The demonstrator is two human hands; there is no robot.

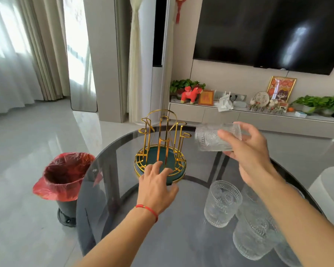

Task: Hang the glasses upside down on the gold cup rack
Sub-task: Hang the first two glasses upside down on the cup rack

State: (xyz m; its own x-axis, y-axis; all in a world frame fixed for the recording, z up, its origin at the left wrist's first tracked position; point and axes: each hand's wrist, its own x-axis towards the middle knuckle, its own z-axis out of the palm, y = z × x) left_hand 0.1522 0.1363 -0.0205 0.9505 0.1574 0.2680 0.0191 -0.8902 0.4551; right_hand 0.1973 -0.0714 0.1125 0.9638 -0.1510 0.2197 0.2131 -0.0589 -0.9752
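Observation:
The gold cup rack stands on a round dark green base at the far side of the glass table; its wire prongs are bare. My left hand rests with spread fingers on the front rim of that base. My right hand holds a clear embossed glass on its side in the air, just right of the rack. An upright glass stands near the table's middle. Two more glasses stand close to me under my right forearm, partly hidden.
The round smoked-glass table has its left edge beside a bin with a red liner on the floor. A white seat sits at the right. A TV console with plants and ornaments stands behind.

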